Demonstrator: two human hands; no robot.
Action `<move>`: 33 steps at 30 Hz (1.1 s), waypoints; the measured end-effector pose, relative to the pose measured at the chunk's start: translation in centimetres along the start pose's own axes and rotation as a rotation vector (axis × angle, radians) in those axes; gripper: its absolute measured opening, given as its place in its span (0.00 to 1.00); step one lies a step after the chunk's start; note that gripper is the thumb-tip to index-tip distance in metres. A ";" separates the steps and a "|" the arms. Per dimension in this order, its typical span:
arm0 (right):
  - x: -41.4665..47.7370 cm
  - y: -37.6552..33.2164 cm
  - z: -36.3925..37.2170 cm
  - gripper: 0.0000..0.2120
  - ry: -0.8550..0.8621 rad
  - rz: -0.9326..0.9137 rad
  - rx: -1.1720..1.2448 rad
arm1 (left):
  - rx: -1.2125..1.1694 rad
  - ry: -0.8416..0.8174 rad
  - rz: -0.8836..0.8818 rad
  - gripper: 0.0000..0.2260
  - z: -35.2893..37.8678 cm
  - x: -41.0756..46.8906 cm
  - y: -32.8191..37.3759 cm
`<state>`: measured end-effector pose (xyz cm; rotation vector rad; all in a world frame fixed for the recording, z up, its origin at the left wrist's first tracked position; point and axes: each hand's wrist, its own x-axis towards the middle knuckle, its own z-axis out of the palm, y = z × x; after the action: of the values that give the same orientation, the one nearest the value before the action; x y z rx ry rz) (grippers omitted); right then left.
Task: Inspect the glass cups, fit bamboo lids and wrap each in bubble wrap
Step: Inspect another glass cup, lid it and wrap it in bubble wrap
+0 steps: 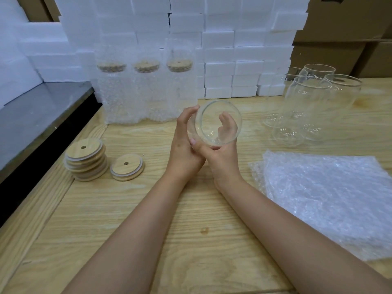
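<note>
Smooth, clear glass cup (209, 117) held over the desk (191, 230) in both hands, round mouth tipped toward the camera.

The left hand (184, 143) curls round the cup's left wall and the right hand (222, 153) cradles it from below and right, its fingers showing through the glass, with the thumbs meeting under the rim. The desk is pale grainy wood. On it are round bamboo lids (86, 160) stacked at left, crinkly bubble wrap sheets (331, 200) at right, bare cups (307, 102) behind those, and three wrapped cups (146, 85) with lids at the back. White foam blocks (222, 49) and cardboard boxes (339, 28) are piled up behind.
</note>
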<state>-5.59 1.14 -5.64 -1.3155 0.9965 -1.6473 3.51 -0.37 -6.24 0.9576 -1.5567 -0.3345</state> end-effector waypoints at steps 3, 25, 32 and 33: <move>0.0 -0.3 0.0 0.42 -0.002 0.033 0.019 | 0.004 0.008 -0.008 0.42 -0.1 0.0 0.4; -0.2 -1.3 -0.2 0.46 0.063 -0.076 -0.245 | -0.144 -0.072 -0.130 0.40 0.0 0.1 -0.1; -0.3 -1.2 -0.2 0.42 -0.014 -0.174 -0.204 | -0.040 -0.062 -0.077 0.42 -0.1 0.2 -0.7; -0.3 -1.1 -0.2 0.42 -0.034 -0.180 -0.170 | -0.016 -0.054 -0.065 0.42 -0.2 0.2 -0.7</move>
<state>-5.88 1.84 -4.76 -1.5814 1.0421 -1.6966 3.95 -0.89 -6.60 0.9952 -1.5721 -0.4214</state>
